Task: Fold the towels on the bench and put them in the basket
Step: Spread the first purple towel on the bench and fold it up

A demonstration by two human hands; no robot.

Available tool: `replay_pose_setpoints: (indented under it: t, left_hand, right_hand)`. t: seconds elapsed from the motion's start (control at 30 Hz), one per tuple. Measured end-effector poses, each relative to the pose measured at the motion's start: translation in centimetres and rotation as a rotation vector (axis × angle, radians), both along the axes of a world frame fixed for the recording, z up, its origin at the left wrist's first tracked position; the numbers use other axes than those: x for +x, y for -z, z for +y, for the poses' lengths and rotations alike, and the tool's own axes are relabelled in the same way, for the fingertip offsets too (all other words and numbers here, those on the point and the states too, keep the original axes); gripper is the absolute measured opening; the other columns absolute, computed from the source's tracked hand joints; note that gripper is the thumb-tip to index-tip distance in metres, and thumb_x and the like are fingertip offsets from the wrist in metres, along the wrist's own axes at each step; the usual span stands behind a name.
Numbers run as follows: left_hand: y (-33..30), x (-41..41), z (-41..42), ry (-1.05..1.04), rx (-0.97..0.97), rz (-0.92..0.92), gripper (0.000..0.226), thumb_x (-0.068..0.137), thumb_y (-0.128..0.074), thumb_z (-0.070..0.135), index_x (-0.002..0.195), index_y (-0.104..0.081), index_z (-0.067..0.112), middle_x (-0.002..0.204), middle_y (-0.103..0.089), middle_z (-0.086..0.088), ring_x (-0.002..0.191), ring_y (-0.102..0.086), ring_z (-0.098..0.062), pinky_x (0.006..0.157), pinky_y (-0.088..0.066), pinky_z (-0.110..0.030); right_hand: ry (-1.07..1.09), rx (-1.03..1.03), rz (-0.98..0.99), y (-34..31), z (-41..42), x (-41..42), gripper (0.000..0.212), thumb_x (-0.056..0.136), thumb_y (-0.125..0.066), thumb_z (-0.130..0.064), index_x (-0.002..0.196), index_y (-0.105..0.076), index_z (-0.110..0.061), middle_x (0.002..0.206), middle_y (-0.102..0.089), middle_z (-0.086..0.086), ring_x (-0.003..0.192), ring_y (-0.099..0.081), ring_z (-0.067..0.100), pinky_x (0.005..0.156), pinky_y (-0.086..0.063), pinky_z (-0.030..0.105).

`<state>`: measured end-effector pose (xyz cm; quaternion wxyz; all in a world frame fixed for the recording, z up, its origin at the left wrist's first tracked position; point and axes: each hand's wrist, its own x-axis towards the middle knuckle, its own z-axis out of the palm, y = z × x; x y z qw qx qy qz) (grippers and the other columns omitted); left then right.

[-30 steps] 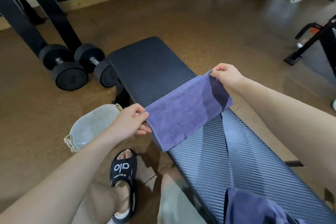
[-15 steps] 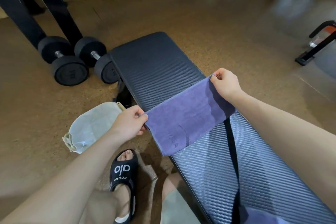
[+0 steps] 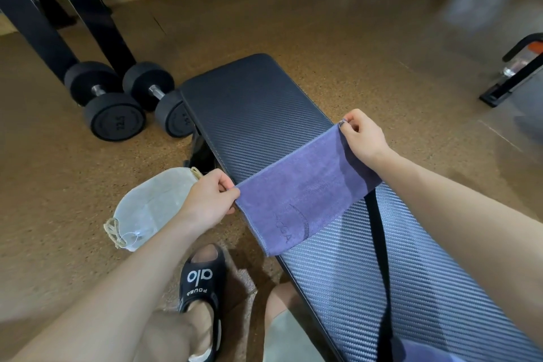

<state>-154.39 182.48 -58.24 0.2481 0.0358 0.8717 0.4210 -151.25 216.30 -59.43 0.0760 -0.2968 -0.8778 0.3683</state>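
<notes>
Spanning black textured bench (image 3: 255,103): purple towel (image 3: 305,194); brown gym floor (image 3: 293,23), dumbbells (image 3: 114,114).

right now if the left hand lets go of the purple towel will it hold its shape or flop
Probably flop: the purple towel is flat only where the left hand and right hand pinch its ends taut, and its near edge already droops over the bench side. It looks thin and light, so it likely hangs from the right hand.

A folded purple terry towel (image 3: 305,194) is stretched across the black ribbed padded bench (image 3: 258,103), pinched at its ends by the left hand (image 3: 210,203) and right hand (image 3: 363,135). Left, on the brown floor (image 3: 338,23), lies a pale fabric basket (image 3: 150,209), possibly collapsed.
</notes>
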Motion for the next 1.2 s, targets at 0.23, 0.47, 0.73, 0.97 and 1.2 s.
replay_pose_setpoints:
  t: [0.23, 0.47, 0.73, 0.97, 1.2]
  left_hand:
    - [-0.3, 0.0, 0.0, 0.007, -0.029, 0.020, 0.007, 0.091, -0.068, 0.008, 0.088, -0.061, 0.007, 0.091, -0.068, -0.008, 0.081, -0.072, -0.019, 0.058, -0.054, -0.019]
    - [-0.3, -0.1, -0.2, 0.009, 0.059, -0.027, 0.013, 0.092, -0.065, 0.003, 0.095, -0.059, 0.014, 0.097, -0.067, -0.011, 0.087, -0.071, -0.024, 0.069, -0.061, -0.030]
    - [-1.0, 0.1, 0.0, 0.078, 0.069, -0.214, 0.022, 0.087, -0.063, -0.005, 0.091, -0.049, 0.010, 0.080, -0.061, -0.012, 0.065, -0.070, -0.017, 0.069, -0.063, -0.035]
    - [-2.1, 3.1, 0.4, 0.205, 0.084, -0.397, 0.040, 0.085, -0.064, -0.005, 0.095, -0.031, 0.015, 0.087, -0.066, -0.023, 0.068, -0.076, -0.019, 0.049, -0.055, -0.023]
    - [-1.0, 6.6, 1.1, 0.182, 0.109, -0.384, 0.038, 0.087, -0.070, 0.003, 0.094, -0.035, 0.015, 0.086, -0.061, -0.011, 0.077, -0.077, -0.024, 0.076, -0.063, -0.040]
  right_hand:
    - [0.066, -0.121, 0.003, 0.1, 0.9, -0.7, 0.007, 0.091, -0.063, -0.028, 0.090, -0.066, -0.021, 0.088, -0.064, -0.007, 0.083, -0.056, 0.013, 0.079, -0.046, 0.031]
    - [0.125, -0.346, -0.100, -1.1, 1.1, -1.6, 0.013, 0.091, -0.068, -0.023, 0.100, -0.076, -0.016, 0.089, -0.070, 0.000, 0.084, -0.063, 0.018, 0.079, -0.054, 0.030]
    - [0.051, -0.149, -0.008, -2.6, -0.1, -4.7, 0.014, 0.083, -0.073, -0.010, 0.083, -0.072, -0.024, 0.083, -0.068, -0.010, 0.088, -0.064, 0.013, 0.085, -0.050, 0.024]
    - [-0.205, 0.102, -0.006, -2.7, -6.3, -10.2, 0.024, 0.086, -0.056, -0.006, 0.087, -0.067, -0.027, 0.083, -0.064, -0.012, 0.088, -0.064, 0.014, 0.084, -0.053, 0.028]
    - [-0.372, 0.336, 0.087, -3.9, -9.9, -6.4, 0.035, 0.094, -0.049, -0.008, 0.128, -0.057, -0.016, 0.117, -0.064, 0.005, 0.112, -0.055, 0.027, 0.093, -0.046, 0.040]
